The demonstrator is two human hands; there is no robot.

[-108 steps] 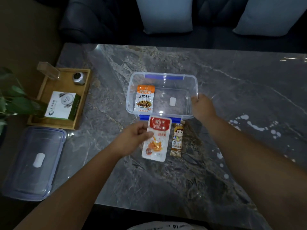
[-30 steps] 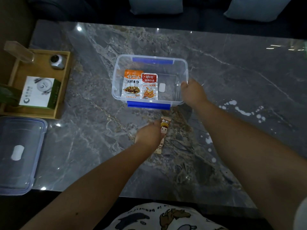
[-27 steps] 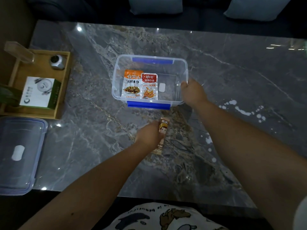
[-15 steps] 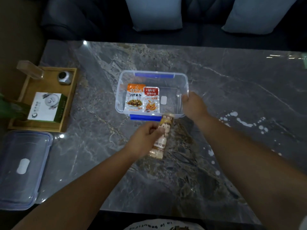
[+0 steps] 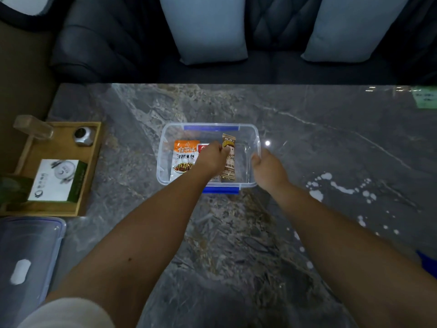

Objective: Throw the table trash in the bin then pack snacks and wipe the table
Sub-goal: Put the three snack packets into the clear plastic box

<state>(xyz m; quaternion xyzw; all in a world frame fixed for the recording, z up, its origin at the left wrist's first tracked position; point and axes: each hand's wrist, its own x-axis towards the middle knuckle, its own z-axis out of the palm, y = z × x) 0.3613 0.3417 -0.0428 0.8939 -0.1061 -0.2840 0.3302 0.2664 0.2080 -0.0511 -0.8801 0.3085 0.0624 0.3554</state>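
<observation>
A clear plastic box [image 5: 254,136] with blue clips stands in the middle of the grey marble table [image 5: 307,143]. Inside lie an orange snack packet [image 5: 185,157] at the left and a red-and-white packet [image 5: 203,147], mostly hidden under my left hand. My left hand [image 5: 212,158] reaches into the box, fingers pinched on a narrow brown snack bar [image 5: 229,166] that lies lengthwise in the box. My right hand [image 5: 268,169] grips the box's right rim.
White spill spots [image 5: 335,188] dot the table to the right of the box. A wooden tray [image 5: 92,162] with a white-green carton and a small metal object stands at the left. The box's lid [image 5: 28,263] lies at the near left. A sofa with cushions is behind.
My left hand lifted the brown snack bar from the table in front of the box and carried it into the box. My right hand stayed on the rim.
</observation>
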